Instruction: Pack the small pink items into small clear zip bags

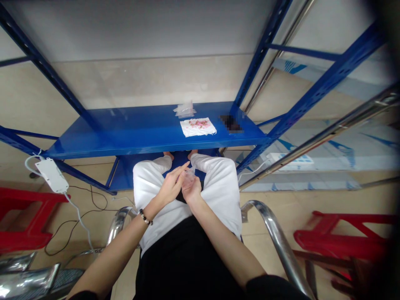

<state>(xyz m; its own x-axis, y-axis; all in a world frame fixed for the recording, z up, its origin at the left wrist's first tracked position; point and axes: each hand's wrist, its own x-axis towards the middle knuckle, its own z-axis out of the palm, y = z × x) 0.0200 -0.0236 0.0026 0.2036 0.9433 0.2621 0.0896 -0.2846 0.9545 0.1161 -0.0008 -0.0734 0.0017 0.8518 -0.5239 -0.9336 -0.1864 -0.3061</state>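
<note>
small clear plastic bag (pixel 188 175) between the two hands, low over the lap; too small and blurred to tell what is in it. more clear bags (pixel 184 110) in a loose pile toward the back of the blue shelf (pixel 131 129). in front of them, a white sheet (pixel 197 127), slightly rumpled, many small pink and reddish pieces (pixel 200 123) scattered on its upper part. right of the sheet, a dark object (pixel 231 123), pixelated.

shelf on a blue metal frame, pale wall behind. white power strip (pixel 53 175) hangs at the left end, cable running down; red stools (pixel 340 235) on both sides, tiled floor.

right hand (pixel 191 191): palm turned up, fingers curled, holding the bag in a narrow grip. left hand (pixel 171 184): fingers fairly straight, angled across toward the bag; cannot tell whether its thumb pinches the plastic. dark beaded bracelet (pixel 145 217) on the left wrist.
</note>
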